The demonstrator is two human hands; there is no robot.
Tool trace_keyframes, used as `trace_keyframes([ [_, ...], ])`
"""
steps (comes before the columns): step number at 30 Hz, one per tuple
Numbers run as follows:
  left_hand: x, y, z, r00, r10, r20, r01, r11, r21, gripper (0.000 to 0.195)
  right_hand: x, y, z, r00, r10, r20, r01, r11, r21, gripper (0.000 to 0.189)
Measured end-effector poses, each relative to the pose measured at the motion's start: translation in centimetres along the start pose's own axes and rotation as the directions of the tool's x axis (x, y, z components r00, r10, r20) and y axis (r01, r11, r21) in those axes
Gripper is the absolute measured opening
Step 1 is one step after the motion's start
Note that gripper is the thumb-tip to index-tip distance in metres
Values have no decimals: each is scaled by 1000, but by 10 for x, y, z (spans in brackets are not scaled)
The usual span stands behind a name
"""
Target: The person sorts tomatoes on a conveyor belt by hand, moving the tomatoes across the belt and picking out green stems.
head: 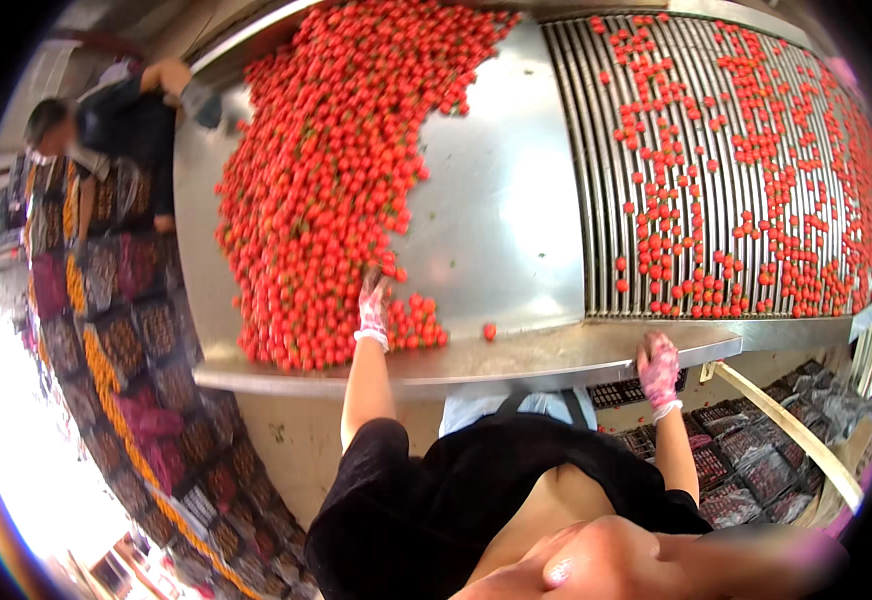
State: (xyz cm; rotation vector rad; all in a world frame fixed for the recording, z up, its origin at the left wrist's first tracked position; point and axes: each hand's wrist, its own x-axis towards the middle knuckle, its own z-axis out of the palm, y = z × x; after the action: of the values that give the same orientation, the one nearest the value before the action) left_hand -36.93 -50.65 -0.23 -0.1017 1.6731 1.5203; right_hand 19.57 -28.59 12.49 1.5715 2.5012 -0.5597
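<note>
My left hand [373, 309], in a thin glove with pink and white patches, reaches over the near edge of a steel sorting table [488, 195]. Its fingers touch the right flank of a large heap of small red tomatoes [316, 187], probably cherry tomatoes. A smaller cluster of tomatoes [415, 326] lies just right of the wrist, and one loose tomato [489, 331] sits apart on the metal. Wearing a similar glove, my right hand [659, 369] rests against the table's front rim [541, 360]; whether it grips there is unclear.
To the right, a roller conveyor [601, 187] carries scattered tomatoes. Another person [125, 112] stands at the far left, a gloved hand [202, 105] beside the heap. Filled crates [158, 326] line the floor at left, with more crates [766, 472] at lower right behind a pale bar [788, 431].
</note>
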Motion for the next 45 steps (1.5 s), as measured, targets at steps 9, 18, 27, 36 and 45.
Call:
trace_keyframes([
  [9,186,48,207,988,75,138,35,749,-661,44,12,-24,-8,979,-76,-189,63,995,-77,23],
  [18,362,128,353,961,133,241,14,851,-524,77,51,-35,-14,992,-87,-93,88,996,9,26],
  [27,378,86,578,624,113,773,362,835,-414,63,65,-38,-15,998,-63,-1,63,998,26,27],
  [36,124,-89,435,291,-122,949,-542,796,269,75,69,-43,-12,997,-67,28,65,997,46,25],
  [45,161,0,303,886,271,377,-339,-177,924,74,249,7,16,990,139,-28,-121,929,349,38],
])
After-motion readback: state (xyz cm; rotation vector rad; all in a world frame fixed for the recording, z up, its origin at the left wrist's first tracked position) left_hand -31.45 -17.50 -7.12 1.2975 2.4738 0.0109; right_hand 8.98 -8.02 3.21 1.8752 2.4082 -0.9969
